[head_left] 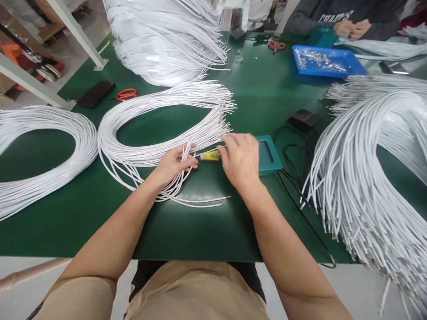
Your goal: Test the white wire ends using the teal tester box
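Note:
My left hand is closed around several thin white cables, whose loose ends stick up past the fingers and trail over the table in front of it. Just to the right, my right hand is held over the left side of a teal device, slightly blurred. Its fingers are bent together, and what they pinch is hidden. Between the two hands shows a small yellow piece with a pale tip. A looped bundle of white cables lies right behind my left hand.
More white cable bundles lie at left, back and right. Red-handled scissors and a dark phone sit behind. A blue tray holds small metal parts. Black cords run right. A co-worker's hands are across the table.

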Demonstrator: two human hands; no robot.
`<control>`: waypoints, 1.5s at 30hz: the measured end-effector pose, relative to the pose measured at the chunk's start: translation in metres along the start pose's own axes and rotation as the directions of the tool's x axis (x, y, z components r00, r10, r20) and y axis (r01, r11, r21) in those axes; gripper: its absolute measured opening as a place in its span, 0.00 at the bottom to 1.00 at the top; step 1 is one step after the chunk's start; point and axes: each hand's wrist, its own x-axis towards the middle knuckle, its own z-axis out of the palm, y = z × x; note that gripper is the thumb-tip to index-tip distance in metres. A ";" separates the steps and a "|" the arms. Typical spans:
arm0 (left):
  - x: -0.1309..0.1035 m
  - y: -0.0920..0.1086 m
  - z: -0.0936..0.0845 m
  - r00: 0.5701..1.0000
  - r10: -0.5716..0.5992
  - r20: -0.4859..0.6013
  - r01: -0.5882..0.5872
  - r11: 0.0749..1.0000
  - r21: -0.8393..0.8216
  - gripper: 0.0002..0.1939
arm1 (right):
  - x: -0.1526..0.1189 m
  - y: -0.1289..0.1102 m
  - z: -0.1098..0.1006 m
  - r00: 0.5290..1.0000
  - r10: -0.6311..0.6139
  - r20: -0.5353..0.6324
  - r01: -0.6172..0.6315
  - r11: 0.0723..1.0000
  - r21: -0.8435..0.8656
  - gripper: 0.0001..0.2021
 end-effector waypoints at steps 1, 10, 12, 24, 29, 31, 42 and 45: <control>0.000 0.001 -0.002 1.000 0.006 0.004 -0.006 1.000 -0.006 0.28 | -0.001 -0.008 -0.001 0.997 -0.080 0.005 0.079 0.993 0.085 0.13; -0.003 0.005 -0.013 0.997 -0.025 0.075 0.030 0.997 -0.072 0.20 | -0.019 -0.052 0.022 0.866 -0.458 0.202 0.430 0.887 0.168 0.13; -0.003 0.007 -0.014 0.994 -0.063 0.092 0.071 0.994 -0.080 0.21 | -0.020 -0.054 0.023 0.860 -0.423 0.286 0.394 0.906 0.155 0.13; -0.005 0.012 -0.008 0.997 -0.033 0.069 0.019 0.980 0.196 0.15 | -0.011 -0.046 0.013 0.650 -0.075 0.756 -0.504 0.702 0.503 0.17; -0.004 0.009 -0.007 0.994 -0.033 0.105 0.000 0.956 0.295 0.15 | -0.012 -0.040 0.029 0.646 0.115 0.754 -0.724 0.404 0.559 0.09; -0.005 0.011 -0.008 0.995 -0.034 0.093 0.008 0.964 0.267 0.16 | -0.012 -0.043 0.028 0.670 0.151 0.727 -0.715 0.395 0.577 0.10; -0.010 0.020 -0.005 0.998 -0.041 0.055 0.036 0.995 0.091 0.18 | -0.009 -0.043 0.031 0.776 0.290 0.560 -0.616 0.163 0.771 0.06; -0.010 0.019 -0.005 0.999 -0.013 0.038 0.010 0.998 0.069 0.18 | -0.008 -0.044 0.030 0.802 0.299 0.517 -0.572 0.134 0.809 0.08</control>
